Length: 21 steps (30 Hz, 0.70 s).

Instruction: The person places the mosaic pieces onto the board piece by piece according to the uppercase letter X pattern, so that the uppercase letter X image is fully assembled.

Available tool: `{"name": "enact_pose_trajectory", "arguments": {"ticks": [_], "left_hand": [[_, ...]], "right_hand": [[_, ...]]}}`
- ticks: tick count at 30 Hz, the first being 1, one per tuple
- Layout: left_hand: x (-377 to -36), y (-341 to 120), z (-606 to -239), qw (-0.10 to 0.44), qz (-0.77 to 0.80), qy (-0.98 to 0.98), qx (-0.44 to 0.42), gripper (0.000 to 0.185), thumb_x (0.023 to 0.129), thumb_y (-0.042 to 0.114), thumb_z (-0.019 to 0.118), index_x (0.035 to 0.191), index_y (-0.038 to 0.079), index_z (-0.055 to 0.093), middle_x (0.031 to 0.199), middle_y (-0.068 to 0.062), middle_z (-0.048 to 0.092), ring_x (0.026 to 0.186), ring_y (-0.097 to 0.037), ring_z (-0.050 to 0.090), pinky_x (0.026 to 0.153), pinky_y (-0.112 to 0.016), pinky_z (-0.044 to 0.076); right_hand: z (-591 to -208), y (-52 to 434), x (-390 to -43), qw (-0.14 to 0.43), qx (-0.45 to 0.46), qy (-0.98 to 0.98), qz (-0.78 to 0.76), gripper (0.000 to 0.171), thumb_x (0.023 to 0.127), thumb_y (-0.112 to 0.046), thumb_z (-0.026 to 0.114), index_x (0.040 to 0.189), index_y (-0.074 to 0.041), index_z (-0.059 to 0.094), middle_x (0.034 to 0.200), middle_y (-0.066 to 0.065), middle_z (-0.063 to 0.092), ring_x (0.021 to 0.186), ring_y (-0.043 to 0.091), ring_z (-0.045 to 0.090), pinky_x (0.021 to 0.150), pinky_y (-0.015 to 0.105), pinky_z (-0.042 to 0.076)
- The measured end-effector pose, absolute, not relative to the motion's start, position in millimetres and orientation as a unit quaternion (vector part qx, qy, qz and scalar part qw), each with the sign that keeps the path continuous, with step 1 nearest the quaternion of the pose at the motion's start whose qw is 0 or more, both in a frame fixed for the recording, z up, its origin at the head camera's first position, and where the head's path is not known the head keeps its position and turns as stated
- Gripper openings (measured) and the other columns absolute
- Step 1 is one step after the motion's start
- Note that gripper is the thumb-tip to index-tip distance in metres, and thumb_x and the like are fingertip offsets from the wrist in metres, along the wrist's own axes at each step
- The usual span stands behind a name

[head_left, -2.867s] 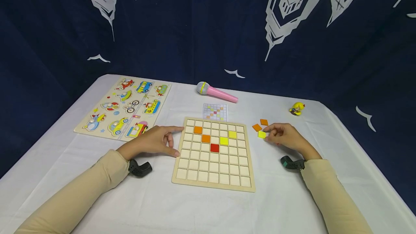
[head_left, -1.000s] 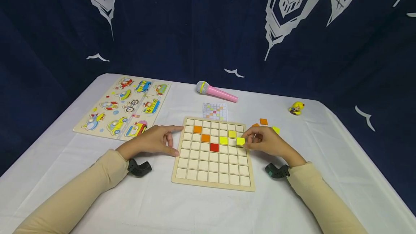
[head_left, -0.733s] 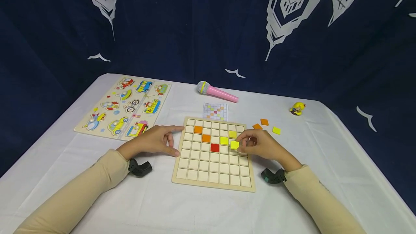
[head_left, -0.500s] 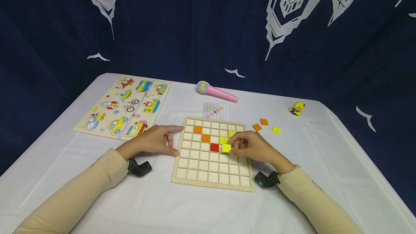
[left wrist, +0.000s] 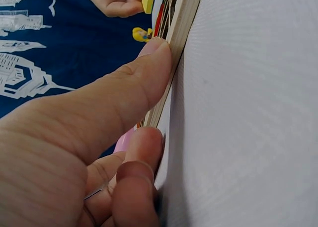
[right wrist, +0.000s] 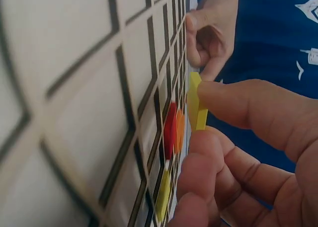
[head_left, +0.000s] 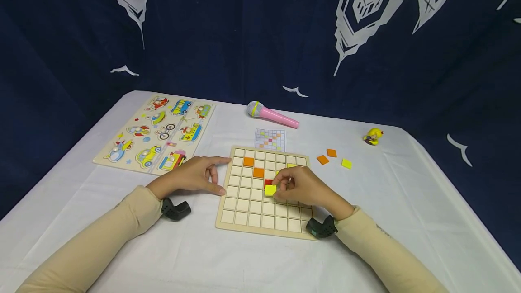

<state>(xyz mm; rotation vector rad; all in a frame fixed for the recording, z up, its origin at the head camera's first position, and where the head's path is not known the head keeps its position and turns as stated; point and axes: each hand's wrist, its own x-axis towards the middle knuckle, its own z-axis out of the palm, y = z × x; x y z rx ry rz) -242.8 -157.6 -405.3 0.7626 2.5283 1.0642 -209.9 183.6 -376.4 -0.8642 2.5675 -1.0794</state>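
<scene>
At the middle of the frame my right hand (head_left: pixel 303 186) has its grip pinching a yellow tile (head_left: pixel 270 190) between thumb and fingertips; I take it by the edges, I'd judge, so that its flat underside stays free to meet a square. The tile hangs just over the board (head_left: pixel 241 218), looking clear of its surface in the right wrist view, and in the head view it overlaps the lower part of a red tile (head_left: pixel 267 182) set in the grid. My left hand (head_left: pixel 191 175), left of centre, has its grip spread: forefinger and thumb are stretched apart against the board's left edge, probably so that it cannot slide, while the other fingers are bent in. Up and left of the red tile, two orange tiles (head_left: pixel 258 172) sit in squares on a slant; on the other side, yellow shows partly behind my hand. A printed card (head_left: pixel 270 140) lies just beyond the board's top edge, where I can easily glance at its coloured grid. Right of the board, two loose orange tiles (head_left: pixel 331 153) and a loose yellow tile (head_left: pixel 346 163) lie on the white-covered worktop (head_left: pixel 163 257), handy for my right side. The pink microphone (head_left: pixel 278 117) lies apart, upper centre.
</scene>
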Motion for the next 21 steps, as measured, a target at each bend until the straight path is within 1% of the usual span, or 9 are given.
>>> {"name": "enact_pose_trajectory", "arguments": {"ticks": [6, 11, 21], "left_hand": [[-243, -157, -406, 0.148, 0.369, 0.879, 0.264, 0.093, 0.081, 0.028, 0.097, 0.158, 0.001, 0.053, 0.081, 0.003, 0.067, 0.063, -0.015, 0.055, 0.059, -0.026, 0.041], [-243, -157, -406, 0.147, 0.368, 0.879, 0.265, 0.093, 0.081, 0.029, 0.097, 0.158, 0.001, 0.053, 0.081, 0.003, 0.067, 0.064, -0.015, 0.055, 0.059, -0.026, 0.041], [-243, -157, -405, 0.147, 0.365, 0.881, 0.263, 0.092, 0.081, 0.029, 0.097, 0.157, 0.001, 0.053, 0.081, 0.003, 0.067, 0.063, -0.015, 0.056, 0.059, -0.026, 0.041]], "right_hand": [[-378, 172, -210, 0.115, -0.307, 0.877, -0.352, 0.015, 0.089, -0.007, 0.087, 0.101, -0.004, 0.077, 0.074, -0.01, 0.064, 0.067, 0.008, 0.055, 0.069, 0.024, 0.049], [-378, 164, -209, 0.122, -0.314, 0.875, -0.346, 0.016, 0.089, -0.007, 0.087, 0.101, -0.004, 0.077, 0.074, -0.01, 0.062, 0.066, 0.005, 0.054, 0.068, 0.023, 0.048], [-376, 150, -208, 0.107, -0.321, 0.886, -0.315, 0.015, 0.086, -0.007, 0.088, 0.094, -0.007, 0.075, 0.071, -0.012, 0.06, 0.064, 0.003, 0.053, 0.068, 0.024, 0.047]]}}
